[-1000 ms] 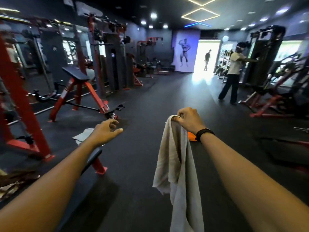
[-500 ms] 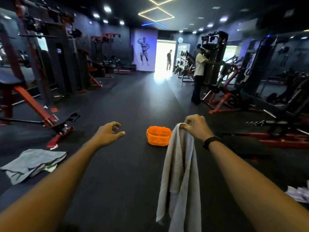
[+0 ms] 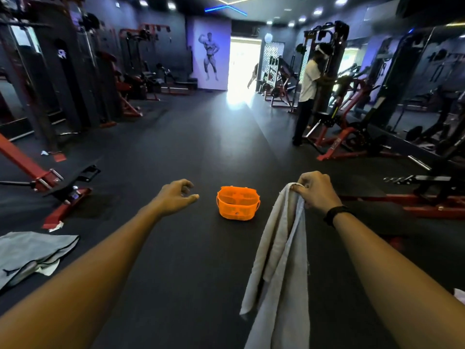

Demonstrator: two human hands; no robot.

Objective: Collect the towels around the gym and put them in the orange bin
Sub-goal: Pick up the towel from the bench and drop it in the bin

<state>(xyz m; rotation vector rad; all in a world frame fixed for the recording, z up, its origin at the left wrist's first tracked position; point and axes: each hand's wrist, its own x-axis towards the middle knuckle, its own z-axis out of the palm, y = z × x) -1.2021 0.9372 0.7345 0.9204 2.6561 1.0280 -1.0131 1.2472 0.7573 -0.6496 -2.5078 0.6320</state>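
The bin stands on the floor ahead, between the two outstretched hands as seen from the head camera. The left hand is left of the bin, apart from it. The right hand is right of the bin; a towel hangs down from its fingers to the lower frame edge. A second towel lies on the floor at far left, near the foot of a bench frame. Machines line both side walls. A person stands at a machine on the right, beyond the bin. A doorway lies at the far end.
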